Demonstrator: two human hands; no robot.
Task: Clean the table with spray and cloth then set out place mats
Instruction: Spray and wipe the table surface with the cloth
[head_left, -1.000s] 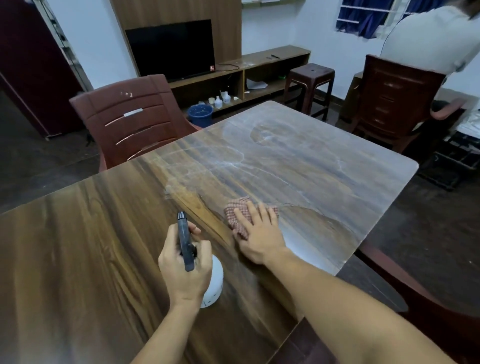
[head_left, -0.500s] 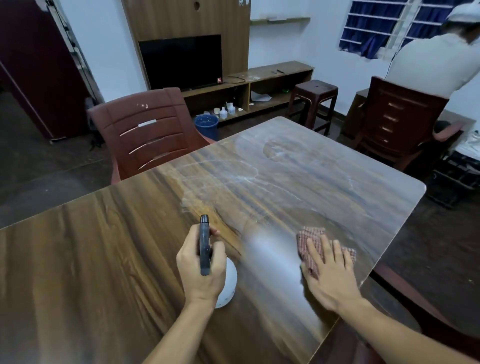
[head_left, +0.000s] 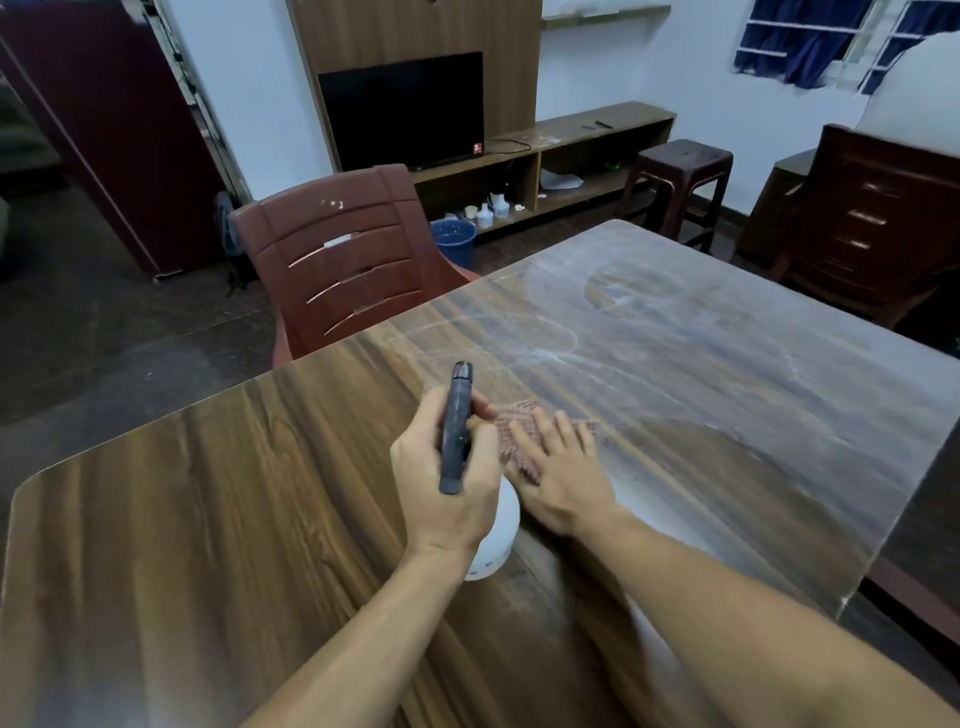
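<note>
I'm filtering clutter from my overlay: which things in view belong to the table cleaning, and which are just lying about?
Job: spray bottle, gripped by the left hand; cloth, pressed flat by the right hand; table. Place mats not in view.
Lying about: red chair, television, blue bucket, stool.

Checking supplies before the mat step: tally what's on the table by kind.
Spray bottle: 1, gripped by the left hand
Cloth: 1, pressed flat under the right hand
Place mats: 0 in view
Total: 2
</note>
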